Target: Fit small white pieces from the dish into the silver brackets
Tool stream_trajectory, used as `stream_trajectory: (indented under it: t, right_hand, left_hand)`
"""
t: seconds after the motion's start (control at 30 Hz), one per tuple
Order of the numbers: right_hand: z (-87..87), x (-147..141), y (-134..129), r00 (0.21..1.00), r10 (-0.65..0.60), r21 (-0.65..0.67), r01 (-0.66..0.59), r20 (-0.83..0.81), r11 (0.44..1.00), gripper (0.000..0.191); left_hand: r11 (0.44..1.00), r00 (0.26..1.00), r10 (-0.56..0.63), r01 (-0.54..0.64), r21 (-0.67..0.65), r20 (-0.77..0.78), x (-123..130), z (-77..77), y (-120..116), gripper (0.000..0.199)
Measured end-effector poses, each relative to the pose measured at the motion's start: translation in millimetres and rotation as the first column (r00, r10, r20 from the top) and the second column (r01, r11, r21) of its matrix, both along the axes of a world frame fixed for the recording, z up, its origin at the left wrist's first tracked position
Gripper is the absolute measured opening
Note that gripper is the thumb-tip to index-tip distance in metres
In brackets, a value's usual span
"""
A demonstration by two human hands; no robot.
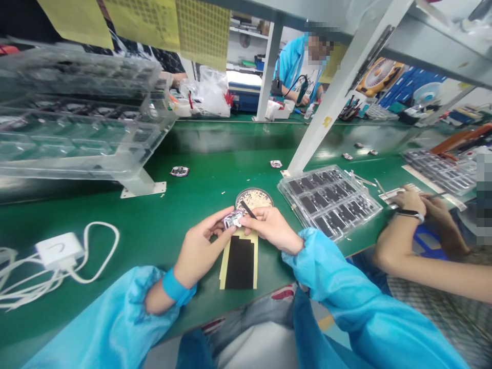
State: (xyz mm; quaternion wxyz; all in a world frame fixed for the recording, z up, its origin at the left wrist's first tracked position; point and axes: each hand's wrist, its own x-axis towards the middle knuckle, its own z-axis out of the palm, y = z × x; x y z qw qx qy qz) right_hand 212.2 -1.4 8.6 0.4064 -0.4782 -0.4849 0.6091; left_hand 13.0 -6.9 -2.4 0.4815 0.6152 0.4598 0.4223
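My left hand [205,246] grips a small purple-rimmed electronic housing [232,219] between thumb and fingers, its silvery inside facing up. Pinched in my right hand [269,225] is a slim black tool [248,209] that slants up past the housing. The right fingertips meet the housing's right side; the tool's working end is hidden. Just behind both hands sits a round dish [257,196] with many tiny pale and dark bits. Below them lies a yellow backing sheet [222,274] bearing a black adhesive-like sheet [240,264].
Clear plastic trays [330,200] with dark pieces lie to the right, near a co-worker's hands [413,202]. Stacked clear trays [77,128] rest on a rack at left. A white charger with cable [59,251] lies front left. A shelf post [326,97] rises behind; loose housings [180,170] dot the bench.
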Motion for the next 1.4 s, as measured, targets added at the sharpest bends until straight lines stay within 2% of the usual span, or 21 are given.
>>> stream_trajectory:
  t: [0.1, 0.23, 0.3, 0.53, 0.73, 0.87, 1.07, 1.13, 1.2, 1.27, 1.3, 1.4]
  right_hand:
    - [0.4, -2.4, 0.2, 0.999, -0.021, -0.022, 0.020, -0.027, 1.000, 0.041]
    - [-2.5, -4.7, 1.1, 0.996, -0.064, 0.026, 0.066, -0.065, 0.997, 0.042]
    - [-5.2, -5.1, 1.4, 0.994, -0.058, 0.048, 0.062, -0.090, 0.997, 0.044]
    - [-6.9, -11.8, -1.0, 0.988, -0.046, 0.064, 0.056, -0.150, 0.996, 0.042]
    - [-1.9, -18.8, -4.5, 0.981, -0.048, -0.004, 0.049, -0.190, 0.999, 0.043]
    - [-3.9, -19.1, -7.2, 0.986, -0.110, 0.070, 0.119, -0.124, 0.990, 0.043]
    - [-11.4, -23.0, -10.8, 0.987, -0.131, 0.161, 0.145, -0.097, 0.976, 0.044]
    - [-15.4, -21.1, -8.6, 0.991, -0.115, 0.175, 0.124, -0.062, 0.977, 0.044]
    - [-17.9, -15.8, -5.1, 0.997, -0.075, 0.219, 0.069, 0.020, 0.973, 0.041]
    - [-17.3, -8.5, -1.7, 0.987, -0.095, 0.356, 0.045, 0.127, 0.933, 0.036]
    - [-15.9, -5.0, -0.4, 0.976, -0.140, 0.453, 0.050, 0.167, 0.890, 0.033]
    - [-10.4, 2.2, 1.9, 0.940, -0.263, 0.705, 0.037, 0.215, 0.708, 0.017]
  left_hand:
    - [1.000, 0.999, 0.012, -0.012, 0.004, -0.030, -1.0, -0.2, 0.6, 0.050]
    - [0.992, 0.988, -0.008, 0.028, -0.125, 0.155, 0.7, 0.8, 1.1, 0.055]
    - [0.988, 0.974, -0.011, 0.045, -0.146, 0.227, 2.4, 2.0, 0.8, 0.056]
    - [0.978, 0.944, -0.040, 0.103, -0.179, 0.326, 7.2, 7.5, -1.4, 0.054]
    - [0.982, 0.959, -0.035, 0.085, -0.166, 0.283, 7.6, 7.4, -0.2, 0.048]
    - [0.980, 0.980, -0.049, 0.084, -0.179, 0.192, 7.2, 7.8, 0.0, 0.042]
    - [0.988, 0.979, 0.019, 0.013, -0.154, 0.202, 9.6, 8.5, -5.6, 0.040]
    - [0.991, 0.985, 0.017, 0.006, -0.132, 0.173, 9.4, 5.3, -3.8, 0.038]
    - [0.999, 0.997, 0.003, 0.000, -0.039, 0.073, 8.3, 2.0, 0.0, 0.032]
    - [0.991, 0.995, 0.007, 0.006, 0.132, -0.096, 6.4, -0.1, 3.7, 0.024]
    - [0.975, 0.984, 0.020, 0.020, 0.222, -0.177, 5.2, -0.6, 4.9, 0.021]
    - [0.925, 0.954, 0.040, 0.077, 0.372, -0.297, 2.2, -1.3, 5.3, 0.020]
